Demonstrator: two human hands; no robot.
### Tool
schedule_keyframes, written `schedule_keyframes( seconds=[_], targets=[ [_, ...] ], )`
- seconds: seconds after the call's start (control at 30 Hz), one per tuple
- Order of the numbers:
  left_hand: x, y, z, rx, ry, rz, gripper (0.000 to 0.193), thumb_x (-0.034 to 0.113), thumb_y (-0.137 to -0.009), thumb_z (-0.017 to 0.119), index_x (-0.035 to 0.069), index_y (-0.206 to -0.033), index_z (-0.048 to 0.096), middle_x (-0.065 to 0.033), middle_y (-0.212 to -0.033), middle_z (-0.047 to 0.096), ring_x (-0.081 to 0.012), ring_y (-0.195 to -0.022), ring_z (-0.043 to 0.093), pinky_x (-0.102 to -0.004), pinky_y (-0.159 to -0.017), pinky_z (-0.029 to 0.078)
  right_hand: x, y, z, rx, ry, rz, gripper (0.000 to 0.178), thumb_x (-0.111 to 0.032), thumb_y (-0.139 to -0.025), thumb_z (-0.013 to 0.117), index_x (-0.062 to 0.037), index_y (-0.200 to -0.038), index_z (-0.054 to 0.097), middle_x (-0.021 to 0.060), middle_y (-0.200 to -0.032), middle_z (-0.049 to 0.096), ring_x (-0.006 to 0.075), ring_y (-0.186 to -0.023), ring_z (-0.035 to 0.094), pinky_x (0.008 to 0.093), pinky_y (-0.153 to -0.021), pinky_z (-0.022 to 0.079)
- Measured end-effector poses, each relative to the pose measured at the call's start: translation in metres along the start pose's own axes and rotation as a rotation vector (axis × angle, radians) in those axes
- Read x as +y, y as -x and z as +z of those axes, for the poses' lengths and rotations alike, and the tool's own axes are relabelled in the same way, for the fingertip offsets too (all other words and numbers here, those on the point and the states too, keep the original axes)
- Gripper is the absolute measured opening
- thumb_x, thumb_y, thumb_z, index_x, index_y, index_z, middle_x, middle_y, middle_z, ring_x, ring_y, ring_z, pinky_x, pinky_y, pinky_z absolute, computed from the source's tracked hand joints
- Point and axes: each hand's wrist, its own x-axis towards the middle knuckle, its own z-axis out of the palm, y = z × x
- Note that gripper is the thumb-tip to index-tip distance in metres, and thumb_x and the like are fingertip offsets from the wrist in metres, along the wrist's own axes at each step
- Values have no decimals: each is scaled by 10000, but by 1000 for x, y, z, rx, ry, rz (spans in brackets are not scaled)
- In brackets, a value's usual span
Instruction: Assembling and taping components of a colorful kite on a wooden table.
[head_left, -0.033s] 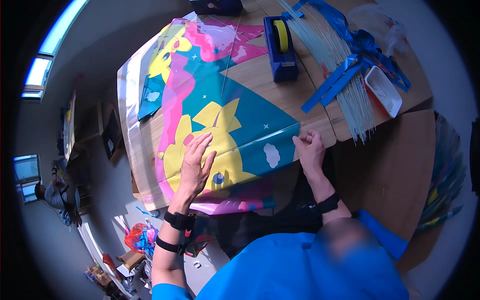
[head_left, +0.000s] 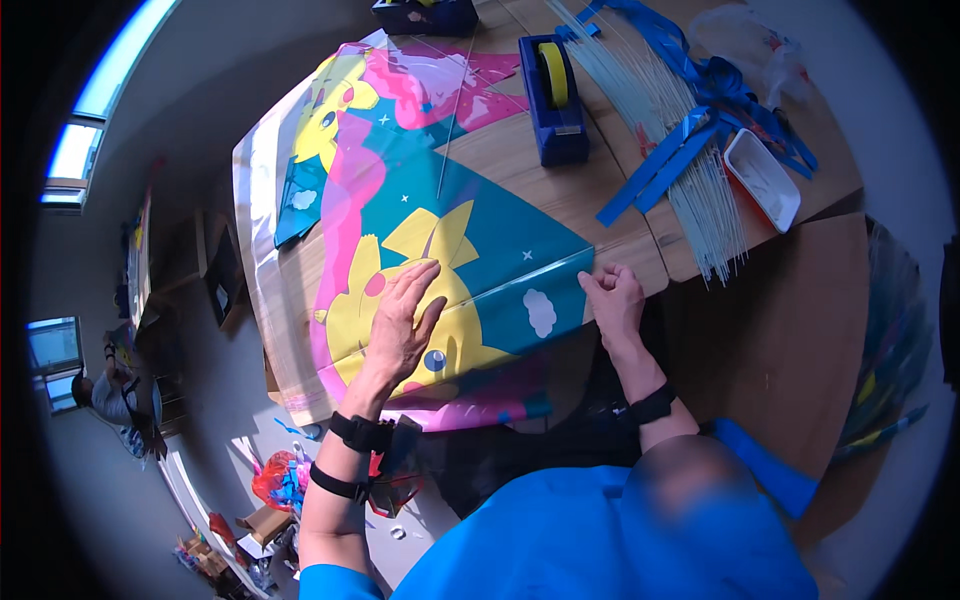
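Note:
A thin kite sheet, teal and pink with a yellow cartoon figure, lies over the table's near edge. A pale straight line, perhaps a rod or a seam, crosses it up to the right corner. My left hand is over the yellow figure, fingers stretched and holding nothing; I cannot tell whether it touches the sheet. At the right corner, thumb and forefinger of my right hand are pinched together at the sheet's edge. Farther up, a thin rod lies across the sheet.
Beyond the kite stands a blue tape dispenser with yellow tape. To its right lie a bundle of thin white rods, blue strips and a white tray. Another person is far left, and a red bag sits on the floor.
My left hand has shifted slightly to the right and up over the yellow figure. My right hand stays pinched at the sheet's corner. The whole view has moved a little.

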Motion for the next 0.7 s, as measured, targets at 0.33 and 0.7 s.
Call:
schedule_keyframes(
  seconds=[0.33,0.7],
  targets=[
    [37,-127,109,-220,-158,280,439,147,-836,647,99,-1244,495,-104,-1263,563,-304,-1311,401,-524,-1143,145,4,-1,14,-142,-148,97,262,-255,-769,758,-14,-805,663,71,-667,669,168,-596,628,327,-587,489],
    [55,-169,93,-677,-122,105,281,408,-788,694,175,-943,723,-28,-1037,642,-241,-1159,497,-585,-1051,143,-20,15,-19,-73,-132,-190,243,-202,-786,734,-11,-830,591,119,-858,594,263,-807,607,355,-692,479]
  ],
)
